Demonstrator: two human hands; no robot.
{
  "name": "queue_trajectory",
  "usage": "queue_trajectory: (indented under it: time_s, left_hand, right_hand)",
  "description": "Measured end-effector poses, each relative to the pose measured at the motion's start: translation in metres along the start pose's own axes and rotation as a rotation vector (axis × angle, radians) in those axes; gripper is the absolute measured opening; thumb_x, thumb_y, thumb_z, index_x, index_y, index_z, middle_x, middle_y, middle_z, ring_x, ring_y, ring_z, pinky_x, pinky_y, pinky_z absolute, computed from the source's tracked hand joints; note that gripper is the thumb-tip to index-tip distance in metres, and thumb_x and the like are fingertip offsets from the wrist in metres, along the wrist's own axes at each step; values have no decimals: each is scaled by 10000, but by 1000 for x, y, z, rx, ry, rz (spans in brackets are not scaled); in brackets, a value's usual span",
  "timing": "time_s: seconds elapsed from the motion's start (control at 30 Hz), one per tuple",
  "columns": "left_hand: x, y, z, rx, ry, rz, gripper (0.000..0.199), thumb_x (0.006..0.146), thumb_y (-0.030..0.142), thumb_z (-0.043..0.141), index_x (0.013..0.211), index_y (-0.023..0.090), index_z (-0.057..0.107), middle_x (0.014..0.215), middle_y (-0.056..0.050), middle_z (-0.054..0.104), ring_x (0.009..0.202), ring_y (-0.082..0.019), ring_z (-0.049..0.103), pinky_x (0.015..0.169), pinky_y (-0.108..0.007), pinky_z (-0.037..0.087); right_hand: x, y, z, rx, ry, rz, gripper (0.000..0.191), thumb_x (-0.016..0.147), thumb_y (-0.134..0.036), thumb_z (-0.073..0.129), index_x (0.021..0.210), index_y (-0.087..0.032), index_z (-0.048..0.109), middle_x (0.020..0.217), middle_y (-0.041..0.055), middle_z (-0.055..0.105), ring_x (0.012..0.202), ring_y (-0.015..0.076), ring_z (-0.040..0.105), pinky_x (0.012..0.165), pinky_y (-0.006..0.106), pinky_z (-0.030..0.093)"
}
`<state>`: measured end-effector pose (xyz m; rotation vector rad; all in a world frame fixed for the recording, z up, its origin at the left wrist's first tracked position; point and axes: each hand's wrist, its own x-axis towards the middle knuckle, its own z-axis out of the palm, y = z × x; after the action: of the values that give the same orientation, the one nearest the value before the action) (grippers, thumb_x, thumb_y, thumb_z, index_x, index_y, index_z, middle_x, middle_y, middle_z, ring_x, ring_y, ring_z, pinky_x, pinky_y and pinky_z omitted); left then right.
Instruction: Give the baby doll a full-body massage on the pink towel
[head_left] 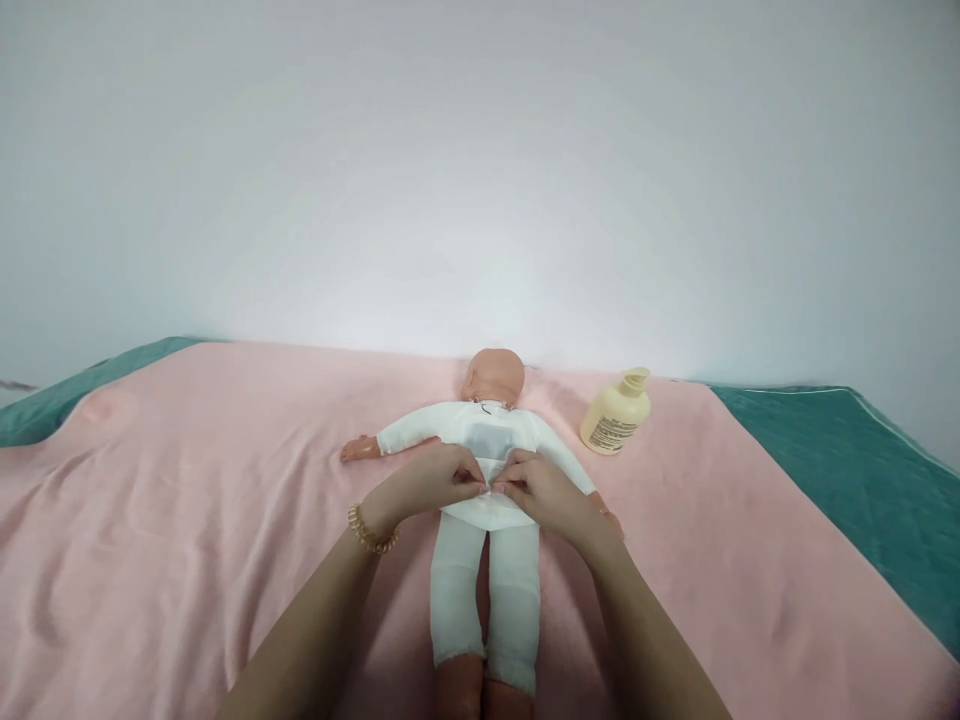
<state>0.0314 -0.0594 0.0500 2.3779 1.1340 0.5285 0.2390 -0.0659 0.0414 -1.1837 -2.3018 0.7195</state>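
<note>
A baby doll with a bald head and a white cloth body lies stretched out, arms spread and legs toward me. The back of its head seems to face up. My left hand is closed in a pinch on the white cloth at the middle of the doll's torso. Fingertips of my right hand pinch the same cloth just beside, nearly touching the left ones. Above the fingers, a grey rectangular patch shows on the torso. What exactly lies between the fingertips is too small to make out.
A pale yellow pump bottle stands, slightly tilted, to the right of the doll's head. Under everything is a wrinkled pink sheet, with green cloth showing at both sides. A plain pale wall rises behind.
</note>
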Motion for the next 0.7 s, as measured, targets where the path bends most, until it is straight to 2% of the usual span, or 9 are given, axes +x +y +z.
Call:
queue_trajectory:
  time_s: [0.17, 0.37, 0.57, 0.7]
  left_hand:
    - [3, 2, -5, -52, -27, -24, 211, 868, 291, 537, 794, 217, 720, 865, 4, 732, 838, -189, 638, 822, -314, 477]
    - [4, 3, -4, -79, -51, -39, 192, 853, 260, 547, 793, 206, 721, 866, 6, 735, 876, -195, 642, 849, -310, 457]
    - [8, -4, 3, -51, 90, -51, 214, 879, 286, 520, 836, 217, 718, 928, -6, 732, 895, -206, 635, 847, -329, 451]
    - [11, -8, 8, -44, 92, -53, 215, 884, 285, 513, 822, 217, 708, 890, -3, 726, 864, -201, 627, 821, -325, 443]
  right_hand:
    - [5, 8, -2, 13, 38, 4, 229, 883, -153, 544, 766, -210, 732, 867, 39, 633, 855, 192, 591, 789, 326, 455]
    - [5, 4, 0, 13, -3, 64, 224, 880, -133, 556, 752, -197, 728, 870, 40, 628, 858, 187, 588, 763, 304, 444]
    - [7, 9, -1, -54, 99, 66, 223, 913, -157, 525, 832, -200, 729, 931, 48, 640, 890, 192, 586, 784, 313, 440]
    - [9, 11, 4, -95, 120, 82, 245, 914, -143, 507, 799, -193, 718, 927, 56, 642, 898, 201, 585, 789, 318, 442]
